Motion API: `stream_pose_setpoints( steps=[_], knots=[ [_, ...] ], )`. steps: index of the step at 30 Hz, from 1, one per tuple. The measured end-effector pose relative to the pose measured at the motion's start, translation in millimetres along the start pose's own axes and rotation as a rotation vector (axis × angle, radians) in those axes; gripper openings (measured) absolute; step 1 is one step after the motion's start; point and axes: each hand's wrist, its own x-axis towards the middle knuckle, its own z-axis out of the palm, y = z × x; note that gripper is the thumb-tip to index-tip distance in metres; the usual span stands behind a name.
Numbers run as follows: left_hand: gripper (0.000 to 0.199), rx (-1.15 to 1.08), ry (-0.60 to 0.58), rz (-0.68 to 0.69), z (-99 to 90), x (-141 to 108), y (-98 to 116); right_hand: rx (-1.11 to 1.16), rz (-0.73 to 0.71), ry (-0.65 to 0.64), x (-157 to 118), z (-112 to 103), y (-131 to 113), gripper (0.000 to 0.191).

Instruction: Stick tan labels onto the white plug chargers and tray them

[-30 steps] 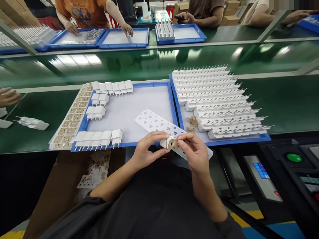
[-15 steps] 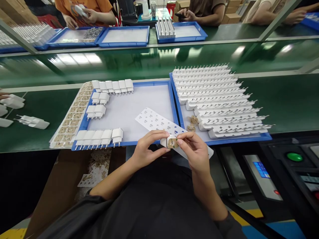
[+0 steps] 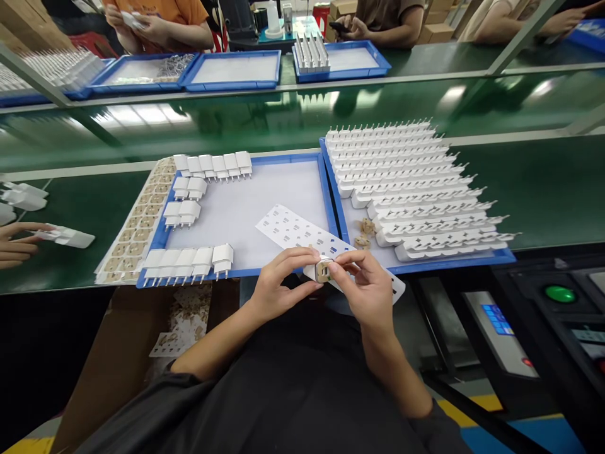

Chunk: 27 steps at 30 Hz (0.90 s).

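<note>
Between my hands is a white plug adapter (image 3: 311,272) with a tan piece (image 3: 323,271) on its end face. My left hand (image 3: 283,277) grips the adapter between thumb and fingers. Thumb and forefinger of my right hand (image 3: 363,284) pinch at the tan piece and the adapter's edge. Beneath them a white perforated sheet (image 3: 288,225) lies slantwise over the front edge of a blue-rimmed tray (image 3: 158,236). White adapters (image 3: 202,260) stand in rows along that tray's left side. In the right-hand blue tray (image 3: 501,257) are many rows of white adapters (image 3: 401,183) and several loose tan pieces (image 3: 363,233).
Sheets of tan pieces (image 3: 137,221) lie left of the trays. A co-worker's hand (image 3: 19,244) touches a white adapter (image 3: 66,236) at the far left. Across the green bench (image 3: 265,120), other people sit behind blue trays (image 3: 231,69). A machine with a green button (image 3: 560,294) stands at right.
My right thumb has shifted left onto the tan piece and now covers more of it. A co-worker's hand has come in at the left. Across the bench, a person's hands have risen with white parts.
</note>
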Motion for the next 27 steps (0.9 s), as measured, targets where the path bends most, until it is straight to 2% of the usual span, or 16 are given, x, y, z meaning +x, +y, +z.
stream_pose_setpoints(
  steps=[4, 7, 9, 11, 13, 16, 18, 22, 27],
  knots=[
    [0.04, 0.035, 0.004, 0.01, -0.4, 0, -1, -0.056, -0.022, 0.012, -1, 2, -2, 0.008],
    [0.041, 0.041, 0.021, 0.031, 0.3, -3, -3, -0.182, -0.107, 0.031, 1, 3, -3, 0.008],
    [0.043, 0.029, 0.041, 0.039, 1.6, -5, -5, -0.294, -0.18, 0.072, 3, 2, -2, 0.007],
    [0.045, -0.009, 0.076, 0.028, 3.7, -8, -7, -0.323, -0.186, 0.118, 4, 1, 0, 0.006],
    [0.046, -0.063, 0.119, 0.01, 6.5, -11, -8, -0.195, -0.116, 0.087, 5, 0, 3, 0.008],
    [0.043, -0.1, 0.156, -0.012, 12.0, -13, -10, 0.067, -0.013, -0.122, 2, 2, 5, 0.023],
    [0.039, -0.082, 0.169, -0.023, 15.8, -14, -11, 0.147, 0.017, -0.217, -1, 5, 5, 0.032],
    [0.039, -0.027, 0.164, -0.024, 21.8, -13, -11, 0.202, 0.024, -0.195, -4, 11, 3, 0.029],
    [0.047, 0.066, 0.178, 0.142, 25.6, -9, -11, 0.288, -0.005, -0.113, -1, 20, 4, 0.016]
  ],
)
